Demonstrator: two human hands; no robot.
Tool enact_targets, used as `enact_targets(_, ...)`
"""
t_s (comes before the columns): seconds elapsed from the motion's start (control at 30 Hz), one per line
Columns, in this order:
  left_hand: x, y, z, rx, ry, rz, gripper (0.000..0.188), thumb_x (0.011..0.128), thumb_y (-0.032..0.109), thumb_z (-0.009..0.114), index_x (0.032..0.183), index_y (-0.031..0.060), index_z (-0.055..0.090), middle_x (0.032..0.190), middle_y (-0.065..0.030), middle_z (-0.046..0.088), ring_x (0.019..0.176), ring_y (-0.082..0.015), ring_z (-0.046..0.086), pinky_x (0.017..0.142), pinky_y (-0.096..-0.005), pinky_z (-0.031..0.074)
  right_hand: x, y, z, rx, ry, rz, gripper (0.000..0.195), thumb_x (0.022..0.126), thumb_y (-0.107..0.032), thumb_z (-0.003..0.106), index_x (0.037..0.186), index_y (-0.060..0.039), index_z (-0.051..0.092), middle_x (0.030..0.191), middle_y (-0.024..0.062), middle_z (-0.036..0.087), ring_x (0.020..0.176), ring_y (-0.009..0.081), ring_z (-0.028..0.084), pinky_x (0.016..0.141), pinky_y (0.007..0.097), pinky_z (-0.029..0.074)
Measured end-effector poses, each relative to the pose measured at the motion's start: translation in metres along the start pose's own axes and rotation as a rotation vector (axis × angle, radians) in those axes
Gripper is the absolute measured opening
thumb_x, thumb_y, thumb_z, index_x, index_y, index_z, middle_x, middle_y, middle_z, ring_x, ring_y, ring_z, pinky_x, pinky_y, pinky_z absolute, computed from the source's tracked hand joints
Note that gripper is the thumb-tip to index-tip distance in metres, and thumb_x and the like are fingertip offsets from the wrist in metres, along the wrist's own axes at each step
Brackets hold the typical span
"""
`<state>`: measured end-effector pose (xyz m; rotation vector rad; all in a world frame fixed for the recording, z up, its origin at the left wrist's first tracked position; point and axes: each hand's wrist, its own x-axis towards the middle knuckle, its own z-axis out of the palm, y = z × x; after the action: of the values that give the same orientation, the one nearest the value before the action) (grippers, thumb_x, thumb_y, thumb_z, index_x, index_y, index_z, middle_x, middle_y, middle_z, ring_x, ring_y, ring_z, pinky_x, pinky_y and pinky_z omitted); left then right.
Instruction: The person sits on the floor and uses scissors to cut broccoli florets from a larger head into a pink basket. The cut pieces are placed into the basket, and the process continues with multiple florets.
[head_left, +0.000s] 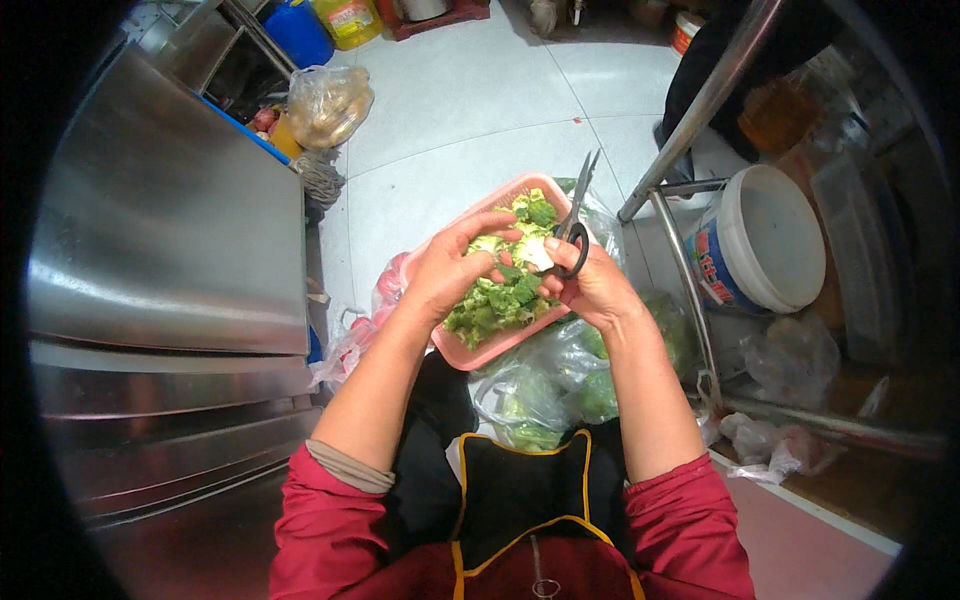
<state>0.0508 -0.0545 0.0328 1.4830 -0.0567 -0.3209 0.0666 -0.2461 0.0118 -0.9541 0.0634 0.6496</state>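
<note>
My right hand (592, 281) holds black-handled scissors (576, 214), their blades slightly apart and pointing away from me. The thumb of that hand also lies against a pale cut broccoli floret (532, 252). My left hand (454, 259) is curved over a pink plastic basket (469, 358), thumb and index finger spread. A pale green piece (486, 244) shows between them; whether it is gripped is unclear. Cut green florets (499, 304) fill much of the basket. Clear plastic bags of green vegetables (536, 397) lie beside the basket, close to my knees.
A stainless-steel cabinet (172, 225) rises at left. Reddish plastic bags (367, 330) lie left of the basket. To the right are a metal rack leg (686, 277) and a white bucket (772, 240). A tied bag of tan produce (330, 105) sits farther off. Another person's dark-clothed leg (697, 90) stands at upper right.
</note>
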Motion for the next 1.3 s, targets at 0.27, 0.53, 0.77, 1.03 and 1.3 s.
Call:
enact_targets(0.27, 0.001, -0.005, -0.001, 0.033, -0.018, -0.067, 0.036, 0.087, 0.015, 0.056, 0.121, 0.0034, 0.053, 0.098, -0.0032, 0.059, 0.078, -0.0106, 0.057, 0.069, -0.0224, 0.047, 0.003, 0.002, 0.0, -0.279, 0.142, -0.096, 0.04, 0.078, -0.025, 0.072, 0.102, 0.0024, 0.056, 0.088, 0.0063, 0.061, 0.073, 0.0104, 0.055, 0.061, 0.0231, 0.045)
enact_targets(0.53, 0.0, -0.01, -0.008, -0.035, -0.041, -0.178, 0.038, 0.087, 0.023, 0.062, 0.116, 0.0003, 0.055, 0.089, -0.0034, 0.061, 0.072, -0.0104, 0.057, 0.064, -0.0231, 0.048, 0.001, 0.01, 0.011, -0.446, 0.155, -0.262, 0.035, 0.079, -0.022, 0.072, 0.098, 0.0016, 0.053, 0.086, 0.0033, 0.059, 0.075, 0.0084, 0.055, 0.063, 0.0222, 0.046)
enact_targets(0.77, 0.003, -0.015, -0.027, -0.299, 0.253, -0.038, 0.034, 0.087, 0.014, 0.059, 0.117, -0.0006, 0.054, 0.091, -0.0062, 0.062, 0.076, -0.0126, 0.059, 0.072, -0.0265, 0.051, -0.032, 0.003, -0.004, -1.085, 0.145, -0.046, 0.036, 0.08, -0.036, 0.063, 0.08, 0.0, 0.06, 0.066, 0.0063, 0.06, 0.066, 0.0151, 0.059, 0.059, 0.0312, 0.046)
enact_targets(1.03, 0.006, -0.019, -0.031, -0.431, 0.358, 0.025, 0.032, 0.086, 0.005, 0.054, 0.117, -0.0038, 0.052, 0.098, -0.0129, 0.062, 0.078, -0.0177, 0.062, 0.075, -0.028, 0.054, -0.042, 0.01, 0.003, -1.278, 0.092, -0.046, 0.042, 0.079, -0.039, 0.064, 0.074, 0.0023, 0.057, 0.057, 0.0067, 0.053, 0.054, 0.0132, 0.046, 0.051, 0.0319, 0.037)
enact_targets(1.3, 0.009, -0.018, -0.022, -0.414, 0.364, 0.057, 0.037, 0.087, 0.004, 0.053, 0.123, -0.0018, 0.049, 0.104, -0.0123, 0.061, 0.085, -0.0157, 0.061, 0.078, -0.0283, 0.052, -0.037, 0.016, -0.006, -1.25, 0.081, -0.066, 0.046, 0.081, -0.043, 0.061, 0.071, 0.0012, 0.057, 0.055, 0.0039, 0.051, 0.052, 0.0122, 0.046, 0.049, 0.0302, 0.036)
